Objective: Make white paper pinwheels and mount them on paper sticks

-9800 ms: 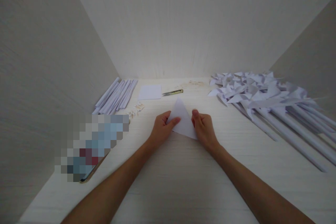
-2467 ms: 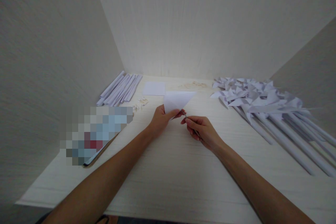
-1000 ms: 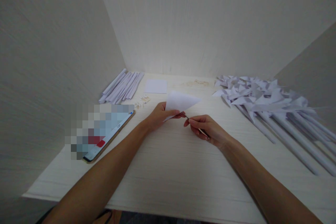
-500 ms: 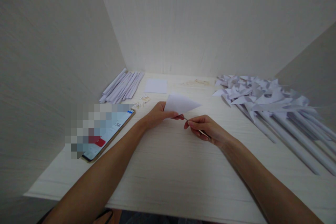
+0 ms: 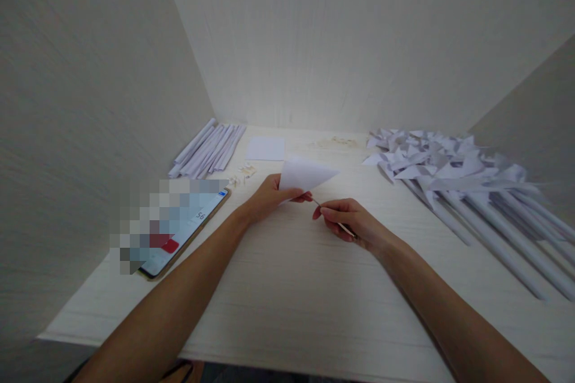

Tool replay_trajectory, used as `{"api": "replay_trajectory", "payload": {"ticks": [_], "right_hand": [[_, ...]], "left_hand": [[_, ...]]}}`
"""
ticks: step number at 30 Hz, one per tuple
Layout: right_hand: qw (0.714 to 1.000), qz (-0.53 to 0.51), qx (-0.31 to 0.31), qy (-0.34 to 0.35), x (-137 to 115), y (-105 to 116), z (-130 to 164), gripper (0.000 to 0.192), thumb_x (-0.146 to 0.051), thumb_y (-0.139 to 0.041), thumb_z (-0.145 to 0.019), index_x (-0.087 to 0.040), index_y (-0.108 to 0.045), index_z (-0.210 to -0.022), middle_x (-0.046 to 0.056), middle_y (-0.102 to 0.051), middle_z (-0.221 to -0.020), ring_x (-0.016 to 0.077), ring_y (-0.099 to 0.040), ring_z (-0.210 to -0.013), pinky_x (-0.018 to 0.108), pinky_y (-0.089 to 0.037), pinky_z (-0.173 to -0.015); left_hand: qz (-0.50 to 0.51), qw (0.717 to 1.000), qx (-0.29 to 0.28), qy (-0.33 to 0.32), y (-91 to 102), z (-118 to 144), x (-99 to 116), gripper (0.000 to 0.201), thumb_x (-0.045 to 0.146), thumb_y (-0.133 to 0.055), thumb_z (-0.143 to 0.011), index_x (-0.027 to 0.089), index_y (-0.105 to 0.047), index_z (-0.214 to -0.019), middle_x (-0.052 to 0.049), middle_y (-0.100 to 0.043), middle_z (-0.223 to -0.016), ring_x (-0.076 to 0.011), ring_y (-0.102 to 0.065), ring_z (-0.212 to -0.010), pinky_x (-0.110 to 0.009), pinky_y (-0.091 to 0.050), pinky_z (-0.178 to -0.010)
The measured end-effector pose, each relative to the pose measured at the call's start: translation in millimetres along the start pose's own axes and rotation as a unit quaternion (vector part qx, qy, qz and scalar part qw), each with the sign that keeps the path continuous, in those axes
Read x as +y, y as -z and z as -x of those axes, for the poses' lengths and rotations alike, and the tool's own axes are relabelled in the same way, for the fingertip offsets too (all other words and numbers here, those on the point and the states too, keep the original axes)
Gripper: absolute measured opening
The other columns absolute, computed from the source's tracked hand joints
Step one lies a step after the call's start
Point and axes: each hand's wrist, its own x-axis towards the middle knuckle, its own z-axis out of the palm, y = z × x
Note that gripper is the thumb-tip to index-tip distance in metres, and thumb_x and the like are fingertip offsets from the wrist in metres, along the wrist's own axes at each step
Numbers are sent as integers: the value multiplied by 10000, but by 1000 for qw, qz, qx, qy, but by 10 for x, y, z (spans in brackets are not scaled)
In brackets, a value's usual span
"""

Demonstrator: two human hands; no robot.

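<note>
A white sheet of paper point(image 5: 305, 173), folded to a point on its right, is pinched in my left hand point(image 5: 269, 194), thumb on top. My right hand point(image 5: 345, 215) is closed on what looks like a small pair of scissors point(image 5: 317, 202). Only the slim tip and a bit of handle show; the rest is hidden by the fingers. That tip lies just below the paper, close to my left fingertips. Whether it touches the paper I cannot tell.
Rolled paper tubes point(image 5: 209, 149) lie at the back left, beside a flat white paper square point(image 5: 266, 148). Small pale bits point(image 5: 246, 171) are in front of it. A phone point(image 5: 184, 236) lies left of my forearm. Paper pinwheels on sticks point(image 5: 449, 167) are heaped on the right.
The folded paper and both hands sit slightly further left in the picture. The scissors' tip is still beside the left fingertips, and both grips are the same.
</note>
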Motion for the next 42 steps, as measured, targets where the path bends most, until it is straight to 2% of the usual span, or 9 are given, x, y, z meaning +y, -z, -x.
{"api": "replay_trajectory", "payload": {"ticks": [3, 7, 9, 13, 22, 27, 31, 39, 42], "right_hand": [[998, -33, 30, 38, 28, -24, -11, 254, -372, -590, -682, -125, -598, -740, -77, -406, -402, 25, -273, -297, 203, -126, -315], [979, -77, 142, 121, 83, -89, -50, 249, -353, -668, -615, -156, -557, -720, -106, -343, -400, 24, -251, -304, 203, -136, -314], [969, -75, 186, 141, 110, -121, -73, 262, -357, -693, -594, -168, -536, -685, -111, -328, -396, 24, -235, -308, 204, -131, -314], [961, -61, 219, 156, 151, -148, -102, 262, -331, -714, -580, -173, -531, -681, -114, -319, -405, 27, -237, -334, 202, -143, -327], [961, -80, 222, 147, 169, -142, -119, 234, -320, -679, -605, -179, -494, -590, -101, -333, -381, 32, -243, -326, 199, -151, -325], [956, -75, 233, 160, 169, -153, -128, 234, -323, -642, -643, -173, -480, -566, -85, -398, -380, 28, -264, -308, 190, -146, -309], [953, -75, 242, 165, 183, -151, -141, 291, -336, -605, -679, -177, -427, -511, -95, -355, -337, 25, -257, -295, 184, -141, -305], [951, -132, 226, 167, 160, -163, -150, 248, -318, -592, -688, -167, -460, -542, -112, -314, -347, 17, -251, -288, 173, -139, -297], [954, -115, 221, 167, 159, -157, -136, 183, -269, -620, -657, -152, -507, -573, -94, -394, -377, 11, -273, -298, 169, -142, -299]], "left_hand": [[10, 1000, 27, 0, -18, -4, 8, 216, 280, -680, -605, 97, -654, -716, -89, -693, -741, -156, -634, -676, -284, -497, -683], [18, 999, 39, 8, -113, 2, 0, 205, 294, -665, -620, 109, -643, -704, -83, -687, -742, -147, -625, -649, -256, -477, -615], [25, 999, 34, 14, -189, 8, -16, 192, 291, -661, -620, 114, -641, -693, -73, -681, -712, -136, -613, -610, -248, -464, -585], [36, 999, 21, 19, -312, 23, -48, 169, 270, -665, -613, 114, -636, -671, -35, -648, -600, -117, -584, -552, -237, -451, -556], [31, 999, 4, 26, -322, 34, -52, 210, 298, -683, -614, 106, -645, -691, -43, -646, -592, -112, -579, -541, -228, -455, -552], [37, 999, -14, 28, -327, 40, -51, 218, 297, -686, -608, 101, -641, -691, -40, -650, -610, -105, -581, -549, -218, -453, -555], [37, 998, -23, 38, -328, 44, -55, 211, 284, -679, -607, 93, -635, -685, -42, -655, -631, -108, -587, -570, -228, -456, -581], [39, 999, 3, 37, -337, 35, -55, 202, 275, -664, -609, 100, -626, -702, -42, -650, -642, -110, -578, -564, -246, -454, -595], [38, 999, 17, 26, -335, 33, -46, 198, 278, -656, -613, 100, -624, -695, -42, -647, -647, -107, -574, -563, -244, -450, -594]]}}
